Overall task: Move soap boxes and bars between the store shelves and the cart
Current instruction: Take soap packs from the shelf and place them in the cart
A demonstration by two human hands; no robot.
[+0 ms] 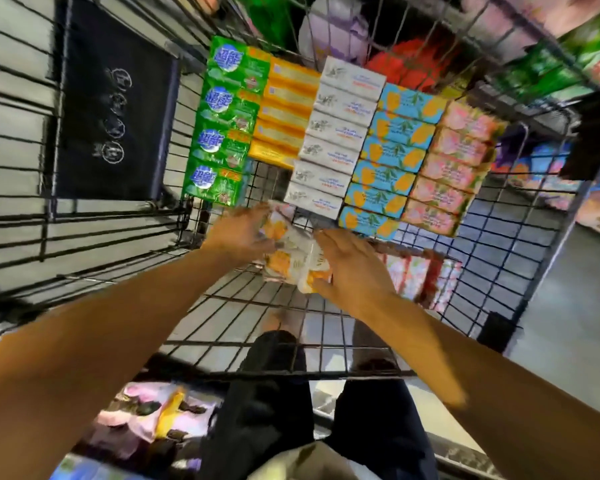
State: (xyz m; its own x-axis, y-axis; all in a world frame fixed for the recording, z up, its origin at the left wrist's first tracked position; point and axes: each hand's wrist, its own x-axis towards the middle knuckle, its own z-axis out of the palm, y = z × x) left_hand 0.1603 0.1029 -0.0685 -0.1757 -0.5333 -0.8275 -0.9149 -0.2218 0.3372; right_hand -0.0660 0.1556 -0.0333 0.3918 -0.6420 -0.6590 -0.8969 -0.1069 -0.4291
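In the black wire cart (pixel 499 244) lie rows of soap: green packs (pixel 227 121) with blue-and-white labels, plain orange boxes (pixel 284 112), white boxes (pixel 336 133), blue boxes (pixel 392 157) with orange shapes, and pink flowery boxes (pixel 451 168).

left arm: bare, reaching toward 1 o'clock | left hand (pixel 239 233): fingers spread, gripping from 9 o'clock side | right arm: bare, reaching toward 11 o'clock | right hand (pixel 352 265): palm down, fingers curled, gripping from 3 o'clock side
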